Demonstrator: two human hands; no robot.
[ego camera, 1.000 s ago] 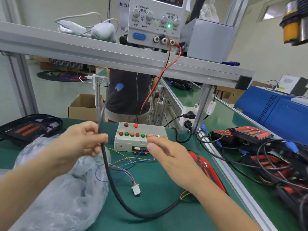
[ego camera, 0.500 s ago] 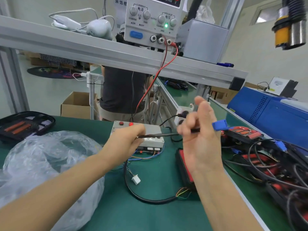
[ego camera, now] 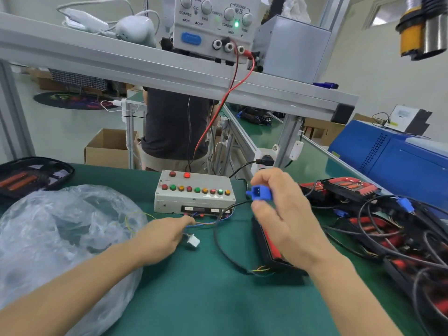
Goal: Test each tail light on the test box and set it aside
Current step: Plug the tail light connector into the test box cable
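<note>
Tail light [ego camera: 271, 246] lies on the green mat at lower centre-right, largely hidden behind the right hand [ego camera: 286, 221]. That hand pinches the light's blue plug [ego camera: 260, 193] between thumb and fingers, just right of the test box [ego camera: 194, 192]. Left hand [ego camera: 160, 236] grips thin wires by the white connector [ego camera: 193, 241], below the box. Plastic bag [ego camera: 55, 238] sits lower left.

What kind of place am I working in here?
Most likely an electronics assembly or test line: a bench power supply on the shelf feeds a test box with indicator lamps, and wired tail lights are piled on the green bench mat.
</note>
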